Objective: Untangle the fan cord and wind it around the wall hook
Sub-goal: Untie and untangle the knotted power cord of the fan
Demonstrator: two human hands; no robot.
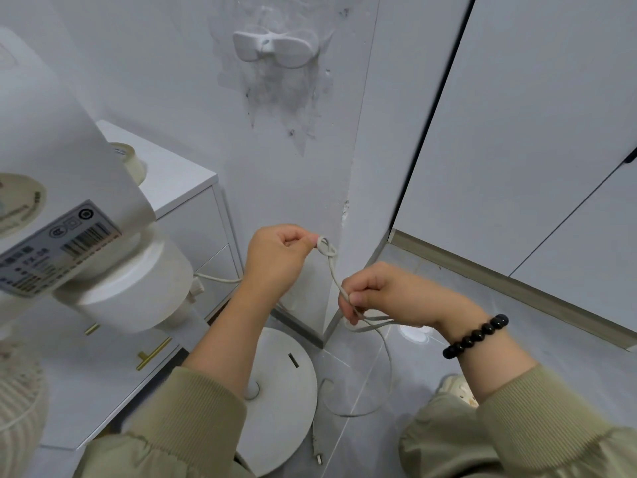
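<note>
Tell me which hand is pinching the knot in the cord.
The left hand, the higher one with a bare wrist, pinches the knot. The right hand, wearing the black bead bracelet, grips the cord lower down.

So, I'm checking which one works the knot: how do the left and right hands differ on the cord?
The left hand is higher and pinches the knot in the cord; the right hand sits lower and grips the strands below the knot. The right wrist wears a black bead bracelet; the left wrist is bare. Both hold the same cord.
</note>
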